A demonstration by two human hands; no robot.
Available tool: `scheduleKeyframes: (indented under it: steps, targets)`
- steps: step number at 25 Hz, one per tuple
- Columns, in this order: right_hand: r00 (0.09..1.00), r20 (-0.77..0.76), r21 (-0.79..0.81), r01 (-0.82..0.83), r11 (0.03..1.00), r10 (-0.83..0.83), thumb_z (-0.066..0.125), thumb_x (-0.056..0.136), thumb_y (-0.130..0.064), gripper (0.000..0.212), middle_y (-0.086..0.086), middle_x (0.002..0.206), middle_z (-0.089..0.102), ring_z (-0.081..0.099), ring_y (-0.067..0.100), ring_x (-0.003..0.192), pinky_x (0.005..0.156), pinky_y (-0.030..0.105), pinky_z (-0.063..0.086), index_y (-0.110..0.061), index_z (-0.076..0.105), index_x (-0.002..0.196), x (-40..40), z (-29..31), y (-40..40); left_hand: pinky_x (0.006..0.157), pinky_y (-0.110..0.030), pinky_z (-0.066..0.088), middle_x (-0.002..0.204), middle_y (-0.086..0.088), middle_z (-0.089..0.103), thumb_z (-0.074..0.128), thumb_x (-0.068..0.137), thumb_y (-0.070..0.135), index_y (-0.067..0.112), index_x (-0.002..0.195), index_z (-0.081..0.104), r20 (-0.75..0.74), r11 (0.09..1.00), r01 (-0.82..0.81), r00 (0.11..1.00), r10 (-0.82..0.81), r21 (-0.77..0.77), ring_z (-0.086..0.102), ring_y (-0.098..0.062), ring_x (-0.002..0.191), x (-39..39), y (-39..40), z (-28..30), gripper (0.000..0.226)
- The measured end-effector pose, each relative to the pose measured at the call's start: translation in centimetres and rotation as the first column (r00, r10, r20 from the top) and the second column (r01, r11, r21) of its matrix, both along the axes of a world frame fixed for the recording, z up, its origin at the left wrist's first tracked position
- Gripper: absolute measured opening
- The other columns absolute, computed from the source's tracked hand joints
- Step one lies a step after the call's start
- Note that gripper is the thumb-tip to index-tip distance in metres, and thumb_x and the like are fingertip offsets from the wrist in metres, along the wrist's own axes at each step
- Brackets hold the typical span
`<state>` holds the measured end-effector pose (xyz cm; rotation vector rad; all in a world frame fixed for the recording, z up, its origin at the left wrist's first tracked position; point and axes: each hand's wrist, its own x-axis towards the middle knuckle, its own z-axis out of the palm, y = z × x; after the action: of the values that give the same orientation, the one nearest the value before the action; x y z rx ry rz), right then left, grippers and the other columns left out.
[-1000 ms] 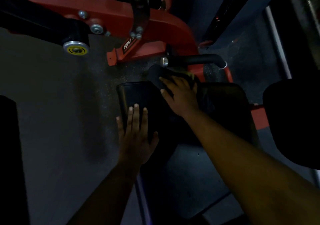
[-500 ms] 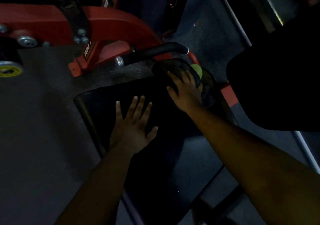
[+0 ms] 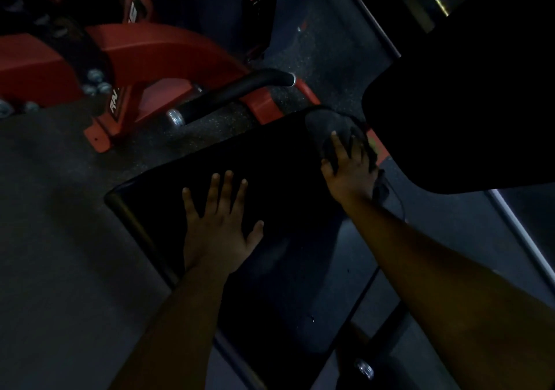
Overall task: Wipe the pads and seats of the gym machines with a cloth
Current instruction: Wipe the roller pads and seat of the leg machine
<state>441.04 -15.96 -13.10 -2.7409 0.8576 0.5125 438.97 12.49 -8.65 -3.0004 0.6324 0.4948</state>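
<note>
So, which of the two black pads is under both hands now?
The lower pad, the seat: the left hand lies flat on it and the right hand presses the cloth on its far corner. The upper-right pad is untouched.

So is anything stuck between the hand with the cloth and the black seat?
Only the cloth itself. The right hand presses it on the seat's far corner, nothing else under it. The left hand lies flat on the seat nearer the front, apart from the cloth.

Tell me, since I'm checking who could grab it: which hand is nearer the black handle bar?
Right. The right hand presses the cloth just below the black handle bar's end; the left hand lies flat on the seat pad, farther back.
</note>
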Motion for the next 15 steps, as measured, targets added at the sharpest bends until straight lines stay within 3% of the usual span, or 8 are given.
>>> scheduleKeyframes:
  steps: [3,7,9,12,15]
  targets:
    - [0.996,-0.032,-0.003,-0.087,0.996,0.087,0.045,0.095,-0.059,0.070,0.001,0.169,0.013,0.013,0.033,0.152,0.111,0.072,0.021,-0.049,0.014,0.157,-1.0,0.1,2.9,0.118,-0.070,0.002,0.169,-0.008,0.012,0.023,0.093,0.072,0.024,0.162,0.019,-0.007,1.000,-0.008,1.000,0.008,0.001,0.006,-0.027,0.157,-0.1,-0.1,-0.1,0.084]
    - [0.970,0.011,0.071,-0.245,0.967,0.245,0.044,0.091,-0.070,0.070,-0.008,0.169,0.008,0.003,0.024,0.155,0.107,0.079,0.015,-0.059,0.010,0.152,1.7,-0.5,-0.3,0.118,-0.070,-0.001,0.170,-0.008,0.012,0.022,0.093,0.073,0.024,0.162,0.017,0.008,1.000,0.003,1.000,-0.003,0.000,0.005,-0.027,0.157,0.0,0.0,-0.3,0.084]
    - [0.982,-0.010,0.077,-0.188,0.979,0.189,0.045,0.091,-0.070,0.073,-0.007,0.170,0.005,-0.001,0.021,0.156,0.108,0.080,0.015,-0.060,0.007,0.152,0.5,-0.8,-2.2,0.118,-0.069,-0.003,0.170,-0.007,0.008,0.018,0.093,0.074,0.025,0.162,0.012,0.023,1.000,0.005,1.000,-0.005,0.011,0.002,-0.026,0.157,-0.1,0.2,-0.5,0.085]
    - [0.999,-0.024,0.071,0.023,0.997,-0.021,0.042,0.093,-0.069,0.073,-0.001,0.170,0.005,-0.002,0.023,0.156,0.107,0.079,0.019,-0.055,0.006,0.155,-5.5,0.0,-2.6,0.118,-0.069,-0.004,0.170,-0.006,0.004,0.016,0.093,0.074,0.026,0.163,0.010,0.013,1.000,-0.004,1.000,0.003,0.010,-0.001,-0.024,0.157,-0.2,0.2,-0.2,0.085]
    - [0.997,-0.067,0.022,0.025,0.999,-0.024,0.032,0.093,-0.070,0.072,0.000,0.170,0.006,0.001,0.026,0.155,0.109,0.076,0.020,-0.052,0.005,0.156,-12.0,1.5,1.3,0.117,-0.069,-0.006,0.170,-0.005,-0.011,0.006,0.093,0.074,0.027,0.162,-0.006,-0.020,0.999,0.005,1.000,-0.004,0.054,-0.014,-0.024,0.156,-0.3,0.1,-0.2,0.085]
